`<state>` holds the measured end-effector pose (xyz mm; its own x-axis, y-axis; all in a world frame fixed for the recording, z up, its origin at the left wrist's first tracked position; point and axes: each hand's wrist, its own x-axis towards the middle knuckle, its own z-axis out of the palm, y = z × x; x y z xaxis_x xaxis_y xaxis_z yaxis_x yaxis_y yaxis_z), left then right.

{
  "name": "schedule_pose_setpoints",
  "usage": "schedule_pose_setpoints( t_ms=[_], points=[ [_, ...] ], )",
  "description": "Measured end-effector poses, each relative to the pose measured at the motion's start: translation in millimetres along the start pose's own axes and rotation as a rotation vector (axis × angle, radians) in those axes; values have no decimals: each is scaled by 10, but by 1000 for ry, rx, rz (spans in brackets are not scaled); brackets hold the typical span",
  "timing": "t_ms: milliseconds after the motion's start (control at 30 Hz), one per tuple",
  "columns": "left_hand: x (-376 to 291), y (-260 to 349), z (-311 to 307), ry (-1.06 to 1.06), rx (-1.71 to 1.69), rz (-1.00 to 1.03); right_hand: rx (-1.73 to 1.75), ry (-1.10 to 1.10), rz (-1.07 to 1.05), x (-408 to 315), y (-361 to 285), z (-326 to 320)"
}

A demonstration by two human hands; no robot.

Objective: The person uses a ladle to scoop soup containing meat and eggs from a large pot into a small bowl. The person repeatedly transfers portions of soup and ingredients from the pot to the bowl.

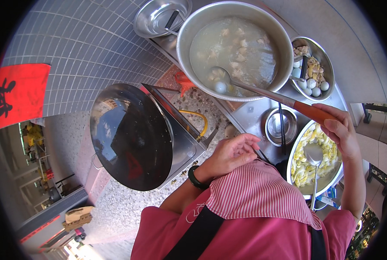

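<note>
My right hand [341, 128] grips the wooden handle of a long metal ladle [265, 92]. The ladle's bowl lies in the cloudy broth of a large metal pot [184, 48] and holds a pale egg [220, 87] and some pieces that look like meat. More pieces of meat show in the broth. My left hand [237, 152] is held before the striped apron with its fingers loosely curled and nothing in it. Beyond the pot's right handle, an oval metal basin [331, 73] holds pale bluish eggs and meat pieces.
A large wok [131, 136] stands on a metal stove at left, near a yellow hose [204, 122]. On the metal counter are a small bowl [273, 131] with chopsticks [281, 126] across it and a white-rimmed basin [289, 169] of chopped cabbage with a spoon. A metal basin [148, 19] sits behind the pot.
</note>
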<state>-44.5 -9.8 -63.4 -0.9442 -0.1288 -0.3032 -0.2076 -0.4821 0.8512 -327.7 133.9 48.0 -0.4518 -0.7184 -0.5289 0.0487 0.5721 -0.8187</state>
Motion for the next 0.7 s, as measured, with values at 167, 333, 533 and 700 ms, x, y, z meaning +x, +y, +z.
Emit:
schedule_pose_setpoints(
  t_ms=[167, 333, 533, 700],
  points=[
    [8, 10, 6, 3, 6, -10, -142, -51, -82, -251, -126, -37],
    [24, 28, 14, -12, 29, -9, -193, -12, -181, -516, -196, 26],
    [44, 36, 35, -26, 28, -5, -266, -52, -202, -666, -228, 57],
    [38, 38, 47, -22, 26, -9, -321, -79, -224, -709, -212, 17]
  ],
)
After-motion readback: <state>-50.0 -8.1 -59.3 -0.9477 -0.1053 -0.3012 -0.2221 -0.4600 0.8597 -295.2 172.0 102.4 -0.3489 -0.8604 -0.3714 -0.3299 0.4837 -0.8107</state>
